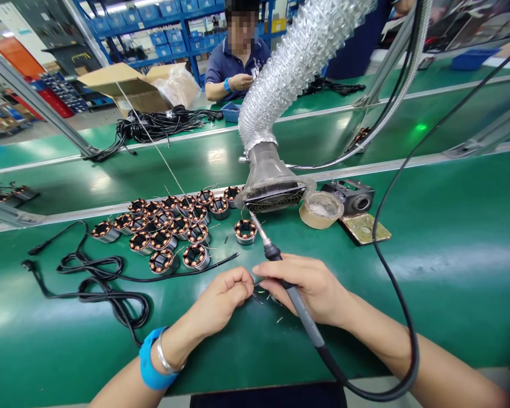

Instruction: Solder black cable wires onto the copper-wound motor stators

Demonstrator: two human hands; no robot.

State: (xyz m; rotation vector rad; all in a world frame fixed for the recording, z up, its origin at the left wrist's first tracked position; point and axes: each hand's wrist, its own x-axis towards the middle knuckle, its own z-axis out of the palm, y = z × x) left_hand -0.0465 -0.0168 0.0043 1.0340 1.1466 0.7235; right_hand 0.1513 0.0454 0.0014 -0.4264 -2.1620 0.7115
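Note:
My right hand (314, 283) grips a soldering iron (304, 314). Its metal tip points up and away, towards a single motor stator (245, 232) with copper windings. My left hand (232, 292) is closed in a pinch close to the right fingertips. Thin wires (260, 293) show at its fingers, between the two hands. What lies beneath the right hand is mostly hidden. To the left of the iron stand several more stators (161, 241) in a cluster. A black power cable (187, 277) with stripped ends reaches across the green bench (221, 357).
A fume extractor hood (276, 192) on a silver duct (297, 68) hangs over the bench. Right of it are a round tub (321, 209), an iron stand (352, 195) and a sponge tray (365, 228). The iron's cord loops at right. Opposite sits a co-worker (238, 62).

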